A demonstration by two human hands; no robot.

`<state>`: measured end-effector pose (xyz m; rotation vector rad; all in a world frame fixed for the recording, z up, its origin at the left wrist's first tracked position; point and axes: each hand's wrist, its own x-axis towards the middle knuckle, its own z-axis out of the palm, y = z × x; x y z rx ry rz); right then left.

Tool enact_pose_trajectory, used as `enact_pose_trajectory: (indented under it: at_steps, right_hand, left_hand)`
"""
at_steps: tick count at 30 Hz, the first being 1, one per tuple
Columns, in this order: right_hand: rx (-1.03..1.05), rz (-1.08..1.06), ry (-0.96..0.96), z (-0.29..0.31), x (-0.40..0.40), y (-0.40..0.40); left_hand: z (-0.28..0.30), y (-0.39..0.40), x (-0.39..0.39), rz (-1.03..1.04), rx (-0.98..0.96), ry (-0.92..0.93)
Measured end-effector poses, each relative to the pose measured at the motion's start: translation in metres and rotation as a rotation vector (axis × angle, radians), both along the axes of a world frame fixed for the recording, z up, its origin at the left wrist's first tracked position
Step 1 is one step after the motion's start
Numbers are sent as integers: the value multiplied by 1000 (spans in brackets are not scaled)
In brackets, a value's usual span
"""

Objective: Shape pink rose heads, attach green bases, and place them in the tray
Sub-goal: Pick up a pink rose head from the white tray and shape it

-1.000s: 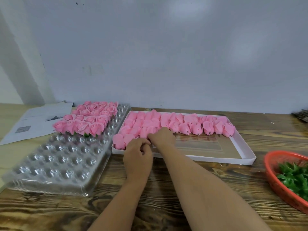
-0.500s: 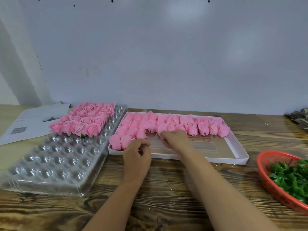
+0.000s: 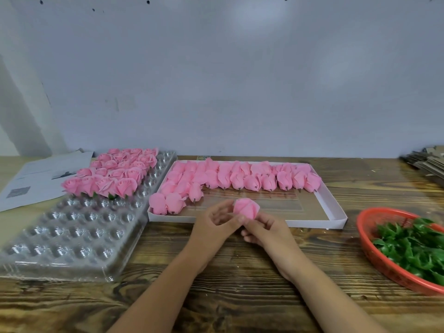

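Wooden worktop (image 3: 240,280) against pale wall. Both hands, left hand (image 3: 211,227) and right hand (image 3: 266,230), pinch one pink rose head (image 3: 246,207) just before white box (image 3: 334,207) (unshaped heads inside); clear tray (image 3: 72,231) left of box.

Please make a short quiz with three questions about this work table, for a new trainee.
1. True or false: the rose head between both hands already has a green base.
2. Where do the green bases lie? A) white box B) red basket C) clear tray
3. Fill in: finished roses fill the ___ end of the clear tray.

Key:
1. False; none is visible on it.
2. B, the red basket.
3. Far.
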<state>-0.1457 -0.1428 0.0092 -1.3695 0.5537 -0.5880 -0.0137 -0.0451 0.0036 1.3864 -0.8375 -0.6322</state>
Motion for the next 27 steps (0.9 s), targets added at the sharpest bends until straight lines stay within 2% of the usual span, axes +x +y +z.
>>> enact_pose_trajectory:
  at_steps: [5,10,14,21,27]
  right_hand:
    - [-105,-14,30,0,1,-1]
    - [-111,18,-4,1,-1,0]
    - [-95,107,-9,6,-4,3]
    - [229,369,-92,13,-10,1]
    - [358,592,-133,16,-12,6]
  left_hand:
    - [2,2,0,-67,17,-104]
    - [4,4,-2,-104,34,-122]
    - [10,8,-5,-149,65,-67]
    - [16,13,-2,-337,44,134]
    - [30,19,-9,-565,66,192]
